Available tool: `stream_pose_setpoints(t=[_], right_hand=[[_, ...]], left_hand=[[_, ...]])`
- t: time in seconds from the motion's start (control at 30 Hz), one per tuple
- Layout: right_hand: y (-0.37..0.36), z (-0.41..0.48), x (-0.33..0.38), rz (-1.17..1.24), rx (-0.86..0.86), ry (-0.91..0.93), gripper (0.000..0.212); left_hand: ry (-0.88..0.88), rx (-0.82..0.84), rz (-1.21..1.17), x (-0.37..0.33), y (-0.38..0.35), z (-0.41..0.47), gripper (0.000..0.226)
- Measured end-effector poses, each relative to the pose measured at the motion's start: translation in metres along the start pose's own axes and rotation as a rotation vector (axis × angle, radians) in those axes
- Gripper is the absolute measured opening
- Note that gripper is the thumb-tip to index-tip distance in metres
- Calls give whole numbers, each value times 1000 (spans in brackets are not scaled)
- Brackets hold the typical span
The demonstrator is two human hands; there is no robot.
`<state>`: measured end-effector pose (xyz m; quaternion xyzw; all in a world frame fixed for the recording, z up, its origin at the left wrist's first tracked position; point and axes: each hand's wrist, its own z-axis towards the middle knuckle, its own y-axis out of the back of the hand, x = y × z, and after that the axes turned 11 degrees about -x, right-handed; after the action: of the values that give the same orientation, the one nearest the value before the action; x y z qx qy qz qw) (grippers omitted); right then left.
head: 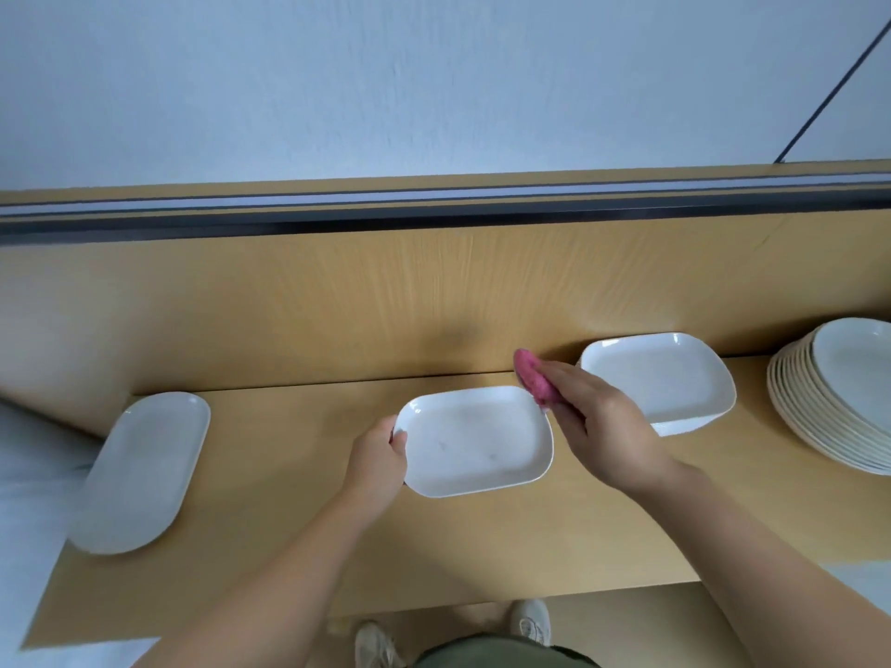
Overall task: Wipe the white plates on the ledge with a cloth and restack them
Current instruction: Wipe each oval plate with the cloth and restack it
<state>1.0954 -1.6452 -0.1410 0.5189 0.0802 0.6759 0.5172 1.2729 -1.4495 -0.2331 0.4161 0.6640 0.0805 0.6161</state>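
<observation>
At a light wooden ledge (289, 523), a glossy white rectangular plate (475, 441) is gripped at its left rim by the curled left hand (376, 462), evidently so it cannot slide, while a bunched pink cloth (533, 378) is clutched by the right hand (593, 421) at its far right corner.

One wide-angle view, worn on the person's head, faces forward and steeply down onto the ledge (299, 523); it sits close, both forearms entering from the bottom edge; the left hand (381, 455), the plate (477, 441) it grips and the right hand (598, 426) holding the pink cloth (533, 376) fall near the frame's middle; the wall (434, 79) fills the top third; the shoes (530, 619) show at the bottom; the right edge cuts the stack of round plates (829, 402); straight lines bow outward toward the borders.
</observation>
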Motion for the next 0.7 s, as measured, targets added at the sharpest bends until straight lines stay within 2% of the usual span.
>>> stream_pose_setpoints(t=[0.43, 0.53, 0.6, 0.7], right_hand=[[-15, -24, 7, -59, 45, -37, 33], [-21, -27, 2, -63, 61, -46, 31], [-26, -27, -2, -76, 78, -52, 28], [-37, -24, -12, -111, 144, -63, 32]], left_hand=[[-1, 82, 36, 33, -5, -13, 23], [-58, 109, 150, 33, -2, -12, 21], [-108, 138, 300, 33, -1, -8, 36], [-166, 182, 403, 32, 6, -8, 61]])
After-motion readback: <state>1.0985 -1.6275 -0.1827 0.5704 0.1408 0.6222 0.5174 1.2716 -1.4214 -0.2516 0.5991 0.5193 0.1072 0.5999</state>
